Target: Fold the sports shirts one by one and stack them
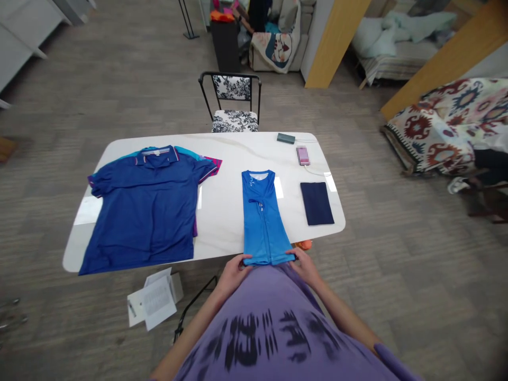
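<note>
A bright blue shirt lies on the white table, its sides folded inward into a long narrow strip with the collar at the far end. My left hand pinches the left corner of its near hem, at the table's front edge. At the right corner of that hem, my right hand has its fingers closed on the cloth. To the left, a dark blue polo shirt is spread flat over other garments, whose turquoise and magenta edges peek out. A folded navy cloth rests to the right.
A phone with a cable and a dark grey box-shaped device lie at the table's far right. A patterned chair stands behind the table. Papers sit below its front edge. Another person is at the back.
</note>
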Available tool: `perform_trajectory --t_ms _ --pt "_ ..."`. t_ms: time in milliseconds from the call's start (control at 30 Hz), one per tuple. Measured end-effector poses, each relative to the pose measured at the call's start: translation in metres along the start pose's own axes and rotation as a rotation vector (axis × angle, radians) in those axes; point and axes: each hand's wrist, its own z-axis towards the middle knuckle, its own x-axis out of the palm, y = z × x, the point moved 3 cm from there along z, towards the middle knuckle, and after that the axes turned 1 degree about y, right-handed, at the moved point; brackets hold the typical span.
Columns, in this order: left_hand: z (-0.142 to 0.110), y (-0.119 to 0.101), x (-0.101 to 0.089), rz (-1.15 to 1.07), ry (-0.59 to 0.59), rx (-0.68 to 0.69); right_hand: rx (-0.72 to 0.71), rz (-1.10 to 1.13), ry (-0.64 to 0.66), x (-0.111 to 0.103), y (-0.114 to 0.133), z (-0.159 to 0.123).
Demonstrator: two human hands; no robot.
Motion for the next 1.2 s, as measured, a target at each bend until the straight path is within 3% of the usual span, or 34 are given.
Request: perform_trajectory --t_ms 133,233,333,433,533,633,733,833,967,1067,1200 --pt "0.023 -0.046 -0.049 0.08 -0.21 0.149 -0.075 -0.026 -0.102 -0.027 0.032 0.05" --pt "0.08 -0.094 -0.091 0.182 -0.293 0.201 -0.11 -0.057 -0.137 -0.053 0.053 0.13" --pt "0.17 -0.133 -0.134 0.284 -0.389 0.223 -0.116 -0.096 -0.128 -0.077 0.063 0.239" --pt "0.284 -0.149 -0.17 0.289 -0.458 0.187 -0.06 -0.195 -0.096 -0.091 0.055 0.363" --pt "0.397 -0.136 -0.191 0.299 -0.495 0.066 0.047 -0.356 -0.033 -0.089 0.027 0.474" --pt "0.48 -0.103 -0.194 0.348 -0.486 -0.126 0.239 -0.485 0.033 -0.077 -0.016 0.547" --pt "0.523 -0.07 -0.189 0.39 -0.491 -0.286 0.424 -0.558 0.057 -0.063 -0.054 0.577" --pt "0.542 -0.054 -0.187 0.398 -0.537 -0.346 0.493 -0.561 0.048 -0.051 -0.075 0.586" --pt "0.562 -0.055 -0.187 0.415 -0.509 -0.389 0.41 -0.503 0.033 -0.04 -0.083 0.596" --pt "0.571 -0.061 -0.182 0.354 -0.47 -0.366 0.349 -0.335 0.005 -0.036 -0.084 0.599" --pt "0.562 -0.069 -0.172 0.011 -0.512 -0.362 0.26 -0.111 -0.026 -0.034 -0.079 0.59"
